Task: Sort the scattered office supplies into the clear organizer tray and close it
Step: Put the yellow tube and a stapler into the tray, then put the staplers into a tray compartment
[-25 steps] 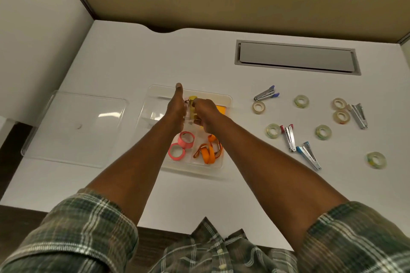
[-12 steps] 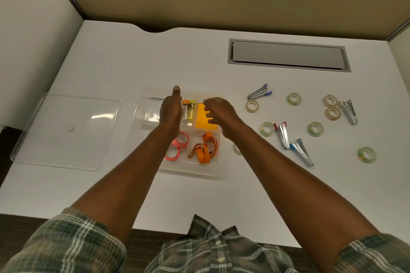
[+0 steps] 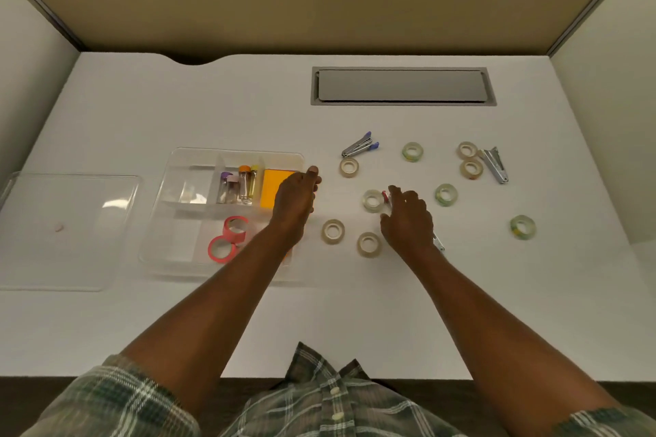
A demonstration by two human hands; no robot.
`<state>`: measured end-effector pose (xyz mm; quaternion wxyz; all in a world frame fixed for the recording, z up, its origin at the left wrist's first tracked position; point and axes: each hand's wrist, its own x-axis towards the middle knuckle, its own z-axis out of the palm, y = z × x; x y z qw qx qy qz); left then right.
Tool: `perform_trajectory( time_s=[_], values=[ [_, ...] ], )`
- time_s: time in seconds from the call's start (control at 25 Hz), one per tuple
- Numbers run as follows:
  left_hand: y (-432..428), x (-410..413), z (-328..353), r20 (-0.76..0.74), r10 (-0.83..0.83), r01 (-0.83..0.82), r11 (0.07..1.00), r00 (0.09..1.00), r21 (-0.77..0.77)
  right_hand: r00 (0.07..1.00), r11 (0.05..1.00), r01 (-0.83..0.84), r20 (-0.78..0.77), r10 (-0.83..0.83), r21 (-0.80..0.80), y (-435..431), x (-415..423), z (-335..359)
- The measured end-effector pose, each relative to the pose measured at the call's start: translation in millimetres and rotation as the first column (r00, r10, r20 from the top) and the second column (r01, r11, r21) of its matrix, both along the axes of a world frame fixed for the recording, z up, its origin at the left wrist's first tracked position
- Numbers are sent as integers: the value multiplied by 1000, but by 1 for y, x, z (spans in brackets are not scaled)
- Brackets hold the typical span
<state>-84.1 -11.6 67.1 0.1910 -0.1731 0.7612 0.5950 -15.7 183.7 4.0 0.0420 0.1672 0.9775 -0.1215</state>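
The clear organizer tray (image 3: pixel 167 167) lies left of centre and holds small capped vials (image 3: pixel 238 184), an orange pad (image 3: pixel 274 188) and pink tape rolls (image 3: pixel 230 234). Its clear lid (image 3: pixel 64 234) lies flat to the left. My left hand (image 3: pixel 294 204) hovers over the tray's right edge, thumb out, holding nothing. My right hand (image 3: pixel 406 220) is further right, its fingers bent down over a red stapler (image 3: pixel 385 194) beside a clear tape roll (image 3: pixel 372 200). Most of that stapler is hidden, and no grip shows.
Several clear tape rolls lie scattered on the white desk (image 3: pixel 355 323), two near my right wrist (image 3: pixel 333 231) (image 3: pixel 369 244). A purple stapler (image 3: pixel 360 145) and a silver stapler (image 3: pixel 494 163) lie farther back. A stapler tip (image 3: pixel 438 244) pokes out under my right wrist. A grey hatch (image 3: pixel 403 86) is set in the desk.
Both hands left the vials standing in the tray. My right hand swung right to the red stapler, and my left hand drifted to the tray's right edge.
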Motion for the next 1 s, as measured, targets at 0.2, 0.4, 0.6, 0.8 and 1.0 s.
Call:
perform_trajectory(
  time_s=[0.2,0.4,0.6,0.8,1.0],
  values=[
    [46,38,-15,43,-107,109,993,993,-44,995,979,-94,38,89,180,22,9,-26],
    [72,65,-25,84,-140,147,986,987,-84,1000,1000,14,18,-14,20,32,5,-20],
    [91,74,-26,216,-92,97,995,972,-10,961,847,266,62,-268,-460,38,8,6],
    [110,74,-22,372,68,-169,954,926,248,986,597,165,108,-131,-785,34,52,48],
    [106,74,-23,366,132,-245,927,921,282,984,757,5,-133,-122,-654,54,81,28]
  ],
)
